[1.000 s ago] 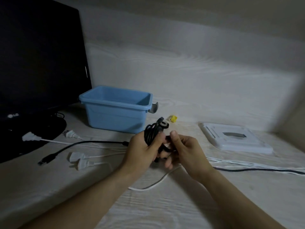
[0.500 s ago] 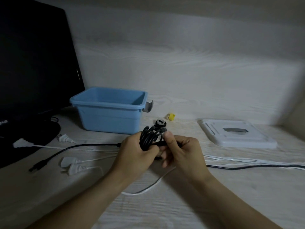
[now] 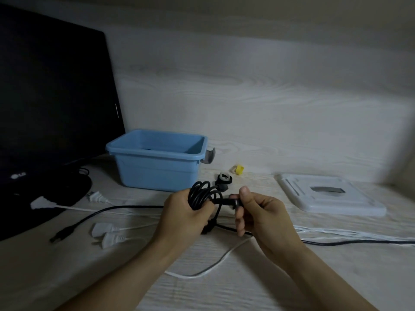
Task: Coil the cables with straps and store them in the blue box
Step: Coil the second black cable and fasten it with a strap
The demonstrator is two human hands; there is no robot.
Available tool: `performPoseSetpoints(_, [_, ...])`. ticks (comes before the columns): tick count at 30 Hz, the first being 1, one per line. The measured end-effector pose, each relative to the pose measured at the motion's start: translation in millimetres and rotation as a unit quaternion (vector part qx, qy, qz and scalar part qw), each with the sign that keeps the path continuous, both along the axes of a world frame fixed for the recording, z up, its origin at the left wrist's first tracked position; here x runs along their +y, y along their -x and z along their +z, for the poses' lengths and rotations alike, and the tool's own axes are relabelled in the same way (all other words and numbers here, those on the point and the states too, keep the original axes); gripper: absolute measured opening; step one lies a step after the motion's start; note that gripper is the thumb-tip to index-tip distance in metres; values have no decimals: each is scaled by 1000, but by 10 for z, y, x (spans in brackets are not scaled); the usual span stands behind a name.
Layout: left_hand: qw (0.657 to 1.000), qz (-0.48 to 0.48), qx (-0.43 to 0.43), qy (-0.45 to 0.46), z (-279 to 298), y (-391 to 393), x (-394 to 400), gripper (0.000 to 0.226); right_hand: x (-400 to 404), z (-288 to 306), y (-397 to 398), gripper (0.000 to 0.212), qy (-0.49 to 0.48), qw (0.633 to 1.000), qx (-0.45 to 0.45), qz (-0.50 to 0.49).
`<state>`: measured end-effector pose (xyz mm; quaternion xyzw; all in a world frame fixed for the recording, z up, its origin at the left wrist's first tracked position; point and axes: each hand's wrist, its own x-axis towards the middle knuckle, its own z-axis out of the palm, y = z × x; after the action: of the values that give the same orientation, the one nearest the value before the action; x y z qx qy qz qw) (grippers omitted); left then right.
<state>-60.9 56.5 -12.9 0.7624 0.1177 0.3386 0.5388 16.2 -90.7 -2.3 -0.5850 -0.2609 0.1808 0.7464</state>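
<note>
Nearest: bare desk [image 3: 67, 277] surface at 6–7 o'clock, wood-grain, both forearms coming in from the bottom edge. A white cable [image 3: 215, 261] loops across the desk under the wrists, at about 6.

L hand [image 3: 184, 216] is clenched round a coiled black cable [image 3: 199, 196], loops sticking up above the fist, held off the desk. R hand [image 3: 260, 214] pinches a black strap [image 3: 226, 201] w/ thumb up, just beside the coil at its 3 o'clock; strap runs from R fingers to the bundle. Can't tell if it's fully wrapped.

9 o'clock of the hands: loose black cable w/ barrel plug [image 3: 60, 232] near the desk's L side, two white plugs [image 3: 107, 234] just beside it, another white plug [image 3: 96, 197] further back. 3 o'clock: white cables and one black cable [image 3: 359, 241] run off the R frame edge.

12 o'clock, just past the coil: small black strap roll [image 3: 223, 178], then a yellow bit [image 3: 239, 169] near the wall.

Blue box [image 3: 157, 173] at 11 o'clock, open top, grey clip on its R rim, something dark inside, unclear what. Open desk between box and hands.

White flat lid [image 3: 330, 198] at 2 o'clock, well apart from the box. Black monitor [image 3: 51, 97] at 10, its base touching the far L cables. Wall panel closes the back.
</note>
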Motion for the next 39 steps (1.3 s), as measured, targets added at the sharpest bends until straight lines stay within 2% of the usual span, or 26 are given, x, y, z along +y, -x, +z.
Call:
performPoseSetpoints(4, [1000,-24,1,-10,0,-3,-17,16,-3,-15,86,22,104,989,-84,64])
performPoseSetpoints(8, [999,-37,-15,-38,-11,-9,18,24,52,-63,193,15,159,975,-153,10])
performPoseSetpoints(10, [998,-36,-29,-49,-1,-6,35,22,94,-55,237,18,141,983,-121,3])
performPoseSetpoints(13, [998,-24,-31,-38,-2,-12,45,21,87,23,294,23,94,995,-24,18])
performPoseSetpoints(14, [999,-24,-28,-34,4,-8,44,21,70,57,307,22,84,996,-21,22])
performPoseSetpoints(16, [999,-34,-24,-27,9,0,51,18,45,108,331,16,70,995,-70,14])
performPoseSetpoints(20, [998,-27,-38,-34,15,20,46,15,38,58,269,11,70,986,-137,-62])
performPoseSetpoints(27, [998,1,-41,-56,-25,-22,86,27,35,69,247,18,60,996,-51,-43])
performPoseSetpoints(29, [998,-30,-36,-44,-58,-38,86,36,58,46,251,16,56,998,-23,-34])
performPoseSetpoints(33, [994,-110,-18,-17,-134,-76,90,42,60,28,246,12,53,996,-46,-53])
performPoseSetpoints(37, [987,-157,-12,8,-112,-83,66,43,51,28,234,17,67,996,-35,-51])
performPoseSetpoints(39, [983,-178,-3,51,-72,-77,26,49,63,26,251,22,80,996,-27,-41])
